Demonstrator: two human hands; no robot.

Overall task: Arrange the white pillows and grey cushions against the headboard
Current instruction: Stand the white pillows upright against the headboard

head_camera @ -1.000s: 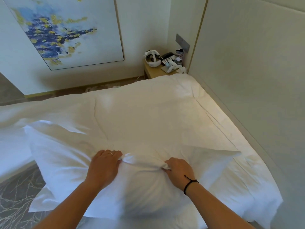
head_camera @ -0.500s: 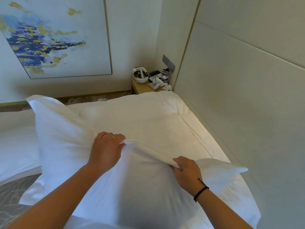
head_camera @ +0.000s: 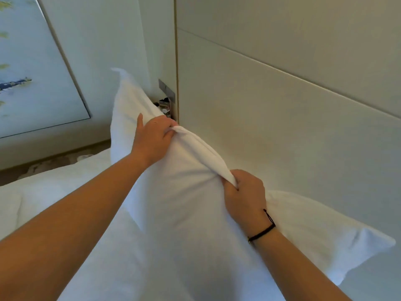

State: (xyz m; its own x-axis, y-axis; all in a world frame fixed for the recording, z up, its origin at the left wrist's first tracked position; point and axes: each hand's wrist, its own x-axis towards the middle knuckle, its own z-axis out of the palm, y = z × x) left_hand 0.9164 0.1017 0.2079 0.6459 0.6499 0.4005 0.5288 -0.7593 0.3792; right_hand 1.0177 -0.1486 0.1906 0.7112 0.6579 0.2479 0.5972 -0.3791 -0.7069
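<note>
A large white pillow [head_camera: 186, 213] is held up off the bed, tilted, with one corner pointing up at the far left and another out to the lower right. My left hand [head_camera: 153, 137] grips a bunched fold along its upper edge. My right hand [head_camera: 245, 195], a black cord on its wrist, grips the same edge lower down. The pale padded headboard [head_camera: 282, 118] rises just behind the pillow on the right. No grey cushion is in view.
White bedding [head_camera: 43, 192] spreads to the left below my arms. A framed painting [head_camera: 32, 72] hangs on the far wall. A wall switch plate [head_camera: 166, 90] and small bedside items [head_camera: 163, 106] show past the pillow's top edge.
Both hands have lifted the pillow from lying flat on the bed up and toward the headboard. The view has swung right and closer to the headboard.
</note>
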